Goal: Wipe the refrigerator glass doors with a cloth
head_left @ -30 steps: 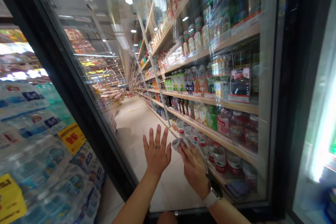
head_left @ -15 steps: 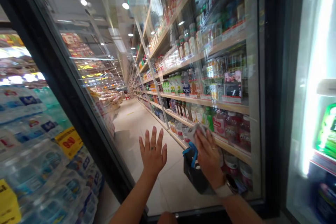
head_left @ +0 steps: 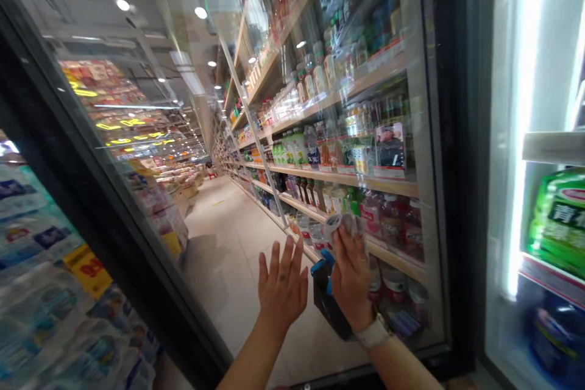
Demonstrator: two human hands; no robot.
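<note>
Your right hand (head_left: pixel 350 280), fingers nearly straight and close together, holds the grey cloth (head_left: pixel 335 222) against the glass door (head_left: pixel 121 237), so too light a press could let it slip loose. Your left hand (head_left: pixel 282 292) is spread wide and empty, seemingly flat on the glass; bare skin could smear it, and uneven pushing could swing the door.

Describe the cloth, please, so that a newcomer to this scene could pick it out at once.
Start with the large black-framed glass door. Low in front of it, find the right hand, the one with a whitish strap at the wrist. The cloth lies under its fingers: pale grey and crumpled, unlike the dark container with blue trim just below.
</note>
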